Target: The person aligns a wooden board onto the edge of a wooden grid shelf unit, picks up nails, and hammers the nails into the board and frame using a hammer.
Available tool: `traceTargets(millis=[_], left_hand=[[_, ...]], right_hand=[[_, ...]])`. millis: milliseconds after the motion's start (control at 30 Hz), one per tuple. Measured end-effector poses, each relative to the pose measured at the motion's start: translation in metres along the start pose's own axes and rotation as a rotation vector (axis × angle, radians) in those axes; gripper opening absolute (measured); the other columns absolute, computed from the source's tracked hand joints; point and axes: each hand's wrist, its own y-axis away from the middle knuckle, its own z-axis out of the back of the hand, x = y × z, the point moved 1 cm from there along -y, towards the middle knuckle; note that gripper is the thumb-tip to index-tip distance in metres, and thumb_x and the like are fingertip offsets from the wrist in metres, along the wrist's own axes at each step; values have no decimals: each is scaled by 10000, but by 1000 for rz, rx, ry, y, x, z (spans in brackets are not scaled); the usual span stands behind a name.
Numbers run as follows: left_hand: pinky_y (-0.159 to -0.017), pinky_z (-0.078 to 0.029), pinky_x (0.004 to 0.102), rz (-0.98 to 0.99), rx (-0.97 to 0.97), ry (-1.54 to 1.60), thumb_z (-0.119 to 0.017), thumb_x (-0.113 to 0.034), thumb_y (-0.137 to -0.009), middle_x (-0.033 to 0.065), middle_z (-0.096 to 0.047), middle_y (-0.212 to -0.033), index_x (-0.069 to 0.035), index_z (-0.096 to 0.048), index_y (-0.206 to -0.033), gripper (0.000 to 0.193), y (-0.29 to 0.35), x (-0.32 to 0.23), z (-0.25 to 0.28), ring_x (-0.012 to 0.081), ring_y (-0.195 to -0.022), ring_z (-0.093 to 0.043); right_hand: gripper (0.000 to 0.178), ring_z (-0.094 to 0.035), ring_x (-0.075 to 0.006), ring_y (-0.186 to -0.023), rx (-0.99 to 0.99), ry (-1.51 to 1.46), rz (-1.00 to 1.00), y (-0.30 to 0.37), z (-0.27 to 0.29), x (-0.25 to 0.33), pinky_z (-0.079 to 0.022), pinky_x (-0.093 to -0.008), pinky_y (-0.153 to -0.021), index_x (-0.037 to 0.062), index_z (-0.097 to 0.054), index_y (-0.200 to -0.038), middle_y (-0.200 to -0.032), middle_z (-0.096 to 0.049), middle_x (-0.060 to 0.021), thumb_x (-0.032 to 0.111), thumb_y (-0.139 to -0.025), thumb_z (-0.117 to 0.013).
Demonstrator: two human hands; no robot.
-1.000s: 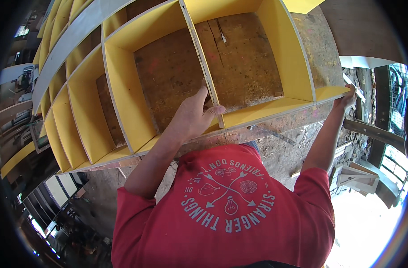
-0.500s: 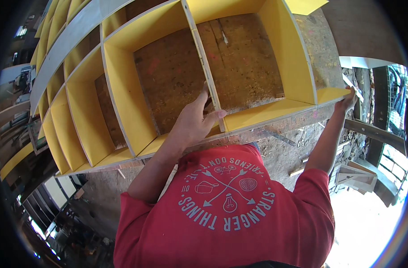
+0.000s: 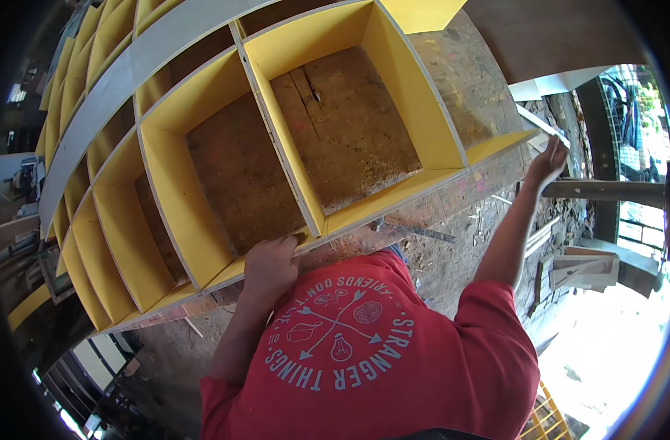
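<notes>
A large yellow panel frame (image 3: 189, 213), divided into open box-like compartments with pale board edges, lies across a worn wooden table. My left hand (image 3: 270, 265) is closed over its near rail, just left of where a divider (image 3: 282, 150) meets that rail; the fingertips go down inside the compartment. Beyond the frame's right end, my right hand (image 3: 546, 163) is raised with its fingers curled. It is close to the tip of the yellow rail (image 3: 500, 147) but appears apart from it. Whatever its fingers hold, if anything, is too small to make out.
The stained table top (image 3: 459, 73) shows through the compartments. A yellow board (image 3: 423, 13) and a brown sheet (image 3: 562, 37) lie at the far right. A wooden beam (image 3: 606, 192) and pale wooden pieces (image 3: 584, 269) stand right. Scraps litter the floor.
My left hand has let go of the divider and come down onto the near rail. My right hand has come off the rail's end. The frame appears further left in view.
</notes>
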Motion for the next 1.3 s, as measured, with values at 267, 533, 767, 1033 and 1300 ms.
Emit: traceTargets(millis=[267, 533, 767, 1033, 1300], left_hand=[[-775, -588, 458, -29, -85, 151, -819, -342, -896, 187, -756, -885, -48, -765, -934, 302, -15, -59, 71, 384, -856, -753], [-886, -608, 445, -327, 403, -302, -721, -225, -954, 159, -789, -1001, -72, -789, -1093, 218, -222, -154, -2, 377, -1001, -759], [-841, -640, 475, -475, 269, -215, -717, -194, -901, 129, -806, -1006, -121, -816, -962, 137, -293, -171, -151, 328, -953, -799], [-810, -634, 446, -480, 346, -282, -633, -190, -1003, 102, -817, -1112, -187, -849, -1053, 222, -296, -164, -160, 268, -1048, -799], [-770, -627, 461, -347, 528, -551, -748, -230, -915, 134, -817, -1045, -115, -854, -998, 177, -286, -134, -36, 331, -981, -792]], right_hand=[[600, -763, -328, -875, 1653, 512, 217, 41, -51, 224, -585, -436, -850, 24, -809, -981, -896, -786, -156, 620, -936, -757], [457, -741, -462, -935, 1580, 538, 308, 79, -53, 190, -565, -536, -908, 4, -804, -927, -906, -761, -263, 454, -890, -741], [391, -734, -479, -889, 1538, 536, 207, 85, -50, 192, -567, -550, -889, 16, -797, -880, -856, -743, -274, 400, -898, -724], [390, -734, -484, -845, 1602, 540, 178, 72, -49, 201, -570, -554, -872, -21, -774, -823, -814, -727, -291, 356, -880, -692], [391, -732, -493, -848, 1578, 495, 206, 81, -52, 196, -567, -558, -878, -39, -766, -825, -839, -730, -293, 345, -863, -703]])
